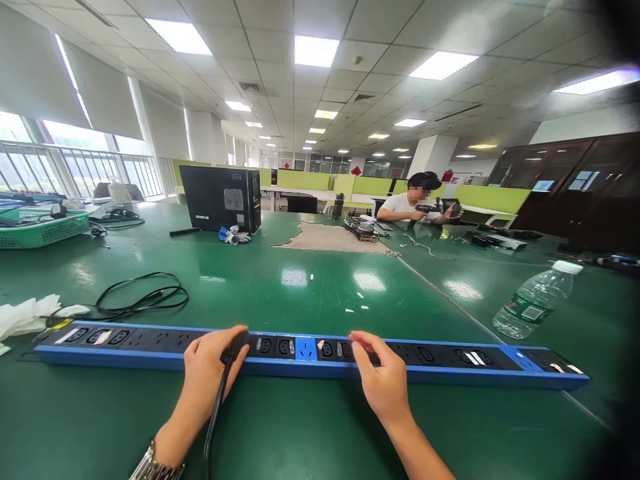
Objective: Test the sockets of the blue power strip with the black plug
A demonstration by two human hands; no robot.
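Note:
A long blue power strip with black sockets lies across the green table in front of me. My left hand grips a black plug at a socket left of the strip's middle; its black cable runs down toward me. My right hand rests on the strip right of the middle, fingers curled over its top edge and touching the sockets, holding nothing. A metal watch sits on my left wrist.
A coiled black cable and white cloth lie at the left. A plastic water bottle lies at the right. Farther back stand a black computer case and a green basket. A seated person works across the table.

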